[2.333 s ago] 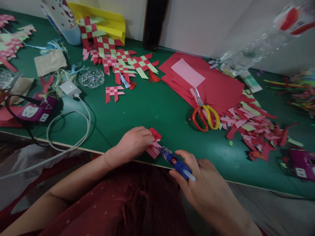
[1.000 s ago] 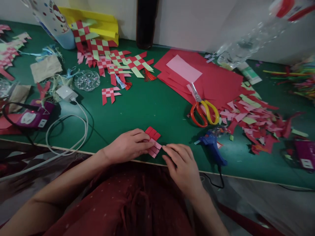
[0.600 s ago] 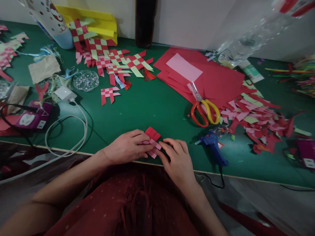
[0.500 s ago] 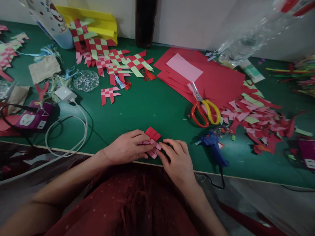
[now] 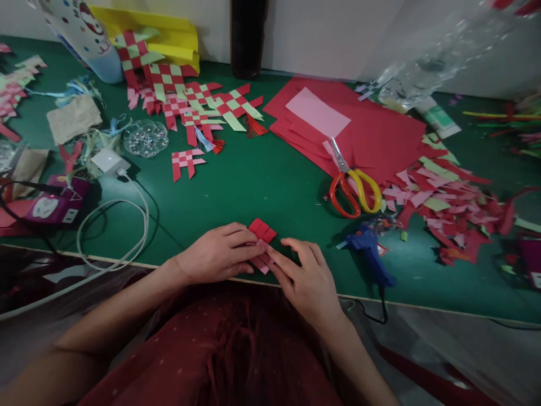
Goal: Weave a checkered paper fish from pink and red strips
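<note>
Close to the table's front edge lies a small piece of red and pink woven paper strips (image 5: 262, 230). My left hand (image 5: 226, 251) rests over its left side, the fingers closed on the strips and hiding part of them. From the right, my right hand (image 5: 306, 276) pinches a pink strip between thumb and index finger, its other fingers loosely curled. Several finished woven paper fish (image 5: 236, 106) lie farther back, some with tassels. One small red and pink paper fish (image 5: 186, 160) sits apart, nearer to me.
Scissors (image 5: 349, 183) lie by red paper sheets (image 5: 367, 132) and a heap of paper scraps (image 5: 452, 203). A blue glue gun (image 5: 372, 254) is right of my hands. A charger (image 5: 110, 162) with a white cable (image 5: 146, 225) and a dish of beads (image 5: 146, 138) are on the left.
My right fingers have shifted slightly left and press onto the pink strip at the weave. My left hand stays nearly in place. The view has turned a little.
</note>
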A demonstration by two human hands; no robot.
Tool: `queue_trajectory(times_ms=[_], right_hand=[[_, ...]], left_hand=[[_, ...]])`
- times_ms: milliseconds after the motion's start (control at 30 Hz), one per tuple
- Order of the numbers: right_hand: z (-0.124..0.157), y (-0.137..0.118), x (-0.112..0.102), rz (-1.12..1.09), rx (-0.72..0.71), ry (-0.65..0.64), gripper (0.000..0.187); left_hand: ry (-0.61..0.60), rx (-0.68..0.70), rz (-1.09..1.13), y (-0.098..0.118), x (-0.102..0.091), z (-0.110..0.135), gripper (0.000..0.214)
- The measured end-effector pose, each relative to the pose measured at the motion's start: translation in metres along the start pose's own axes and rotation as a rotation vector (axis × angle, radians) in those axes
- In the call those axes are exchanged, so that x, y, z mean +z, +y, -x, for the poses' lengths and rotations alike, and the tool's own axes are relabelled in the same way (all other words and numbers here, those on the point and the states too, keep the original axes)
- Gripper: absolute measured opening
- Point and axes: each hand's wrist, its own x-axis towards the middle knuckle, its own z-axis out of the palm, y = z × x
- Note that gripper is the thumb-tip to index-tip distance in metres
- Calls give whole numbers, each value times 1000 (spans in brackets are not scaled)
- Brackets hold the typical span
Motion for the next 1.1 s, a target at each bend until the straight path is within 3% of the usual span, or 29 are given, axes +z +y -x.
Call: queue_trajectory(times_ms=[400,567,767,1100], right_hand=[[12,6,-7,71,-37,-5,26],[12,4,-11,21,-6,-21,28],[7,-8,-5,118,23,-62,32],[20,2,-9,153,71,-60,28]], left_hand=[[-1,5,-97,2,3,1,35],[7,29,-128,2,3,1,37],[-5,34,-148,3,3,1,35],[-32,48,-183,2,5,4,43]])
